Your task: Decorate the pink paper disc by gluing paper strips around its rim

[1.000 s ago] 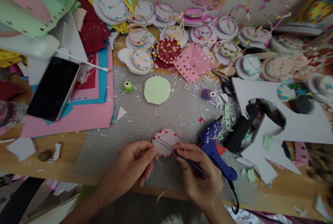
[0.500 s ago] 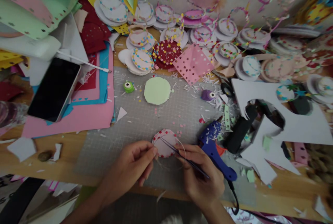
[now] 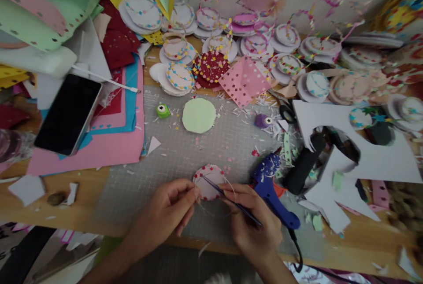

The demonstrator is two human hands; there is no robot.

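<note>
A round pink paper disc [image 3: 211,182] with red stars along its rim is low over the cutting mat. My left hand [image 3: 173,204] pinches at the disc's left edge, thumb against forefinger. My right hand [image 3: 256,220] is closed on dark tweezers [image 3: 213,183], whose tips point at the disc's upper left part. A thin pale loop of wire or thread [image 3: 234,191] curves past the disc to my right fingers; where it ends is hard to see. Beyond the disc lies a light green paper disc [image 3: 198,116].
On the grey cutting mat [image 3: 172,152] are a green punch [image 3: 162,110], a purple punch [image 3: 262,120] and paper scraps. A blue glue gun [image 3: 274,200] lies beside my right hand. Left is a phone [image 3: 68,114] on coloured sheets. Several decorated paper hats [image 3: 180,77] line the back.
My right hand and the tweezers have shifted very slightly left. My left hand keeps its pinch at the disc's edge.
</note>
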